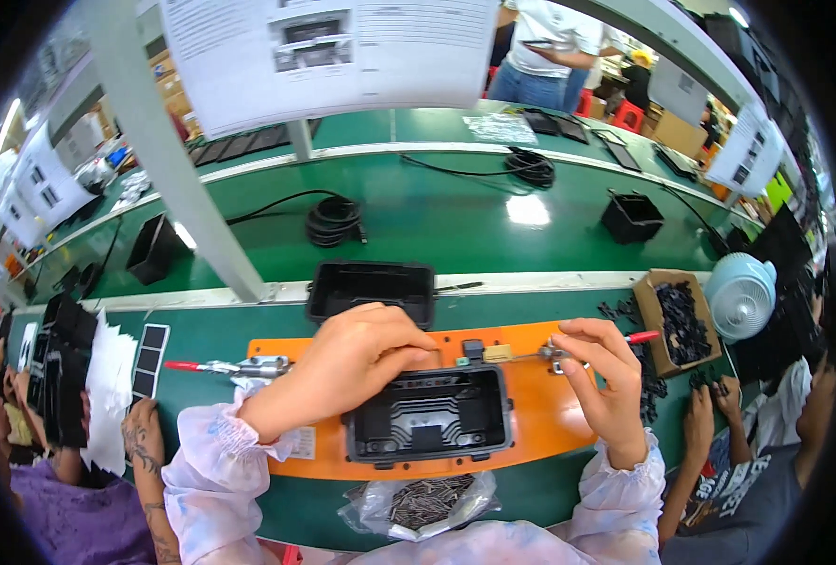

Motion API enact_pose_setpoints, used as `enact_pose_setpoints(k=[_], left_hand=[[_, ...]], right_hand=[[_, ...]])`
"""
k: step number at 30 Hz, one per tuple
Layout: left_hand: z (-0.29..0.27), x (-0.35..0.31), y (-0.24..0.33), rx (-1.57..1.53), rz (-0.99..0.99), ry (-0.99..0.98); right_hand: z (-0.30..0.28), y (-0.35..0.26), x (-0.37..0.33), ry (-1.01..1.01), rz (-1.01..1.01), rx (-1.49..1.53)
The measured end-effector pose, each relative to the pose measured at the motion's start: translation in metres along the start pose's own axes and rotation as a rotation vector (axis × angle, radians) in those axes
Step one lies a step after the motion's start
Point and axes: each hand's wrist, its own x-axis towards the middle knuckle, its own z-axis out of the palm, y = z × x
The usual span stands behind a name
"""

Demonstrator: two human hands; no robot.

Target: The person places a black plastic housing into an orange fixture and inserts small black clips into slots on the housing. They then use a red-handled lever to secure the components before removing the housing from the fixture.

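A black plastic housing (pixel 429 419) sits open-side up in an orange fixture (pixel 540 414) on the green bench. My left hand (pixel 357 363) rests over its upper left corner, fingers curled; whether it pinches anything is hidden. My right hand (pixel 599 363) grips the metal lever of a red-tipped toggle clamp (pixel 616 341) at the fixture's right. A second red-handled toggle clamp (pixel 239 367) lies at the fixture's left, untouched.
A clear bag of small metal pins (pixel 427 502) lies at the bench's near edge. Another black housing (pixel 371 290) sits behind the fixture. A cardboard box of black parts (pixel 677 320) and a small white fan (pixel 740 294) stand right. Coiled black cables (pixel 335 221) lie on the conveyor. Co-workers sit on both sides.
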Motion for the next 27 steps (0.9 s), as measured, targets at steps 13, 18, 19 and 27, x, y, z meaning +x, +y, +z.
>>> enact_pose_setpoints(k=[13,18,19,27], left_hand=[[0.084,0.036,-0.01,0.033,0.169,0.069],[0.076,0.022,-0.002,0.117,0.235,0.031],[0.077,0.022,-0.001,0.118,0.268,0.021],[0.059,-0.001,-0.002,0.348,0.352,-0.04]], right_hand=[[-0.037,0.051,-0.036,0.306,0.205,-0.298],[-0.044,0.086,-0.046,0.396,0.295,-0.487],[-0.047,0.095,-0.051,0.409,0.31,-0.554],[-0.047,0.136,-0.055,0.643,0.71,0.533]])
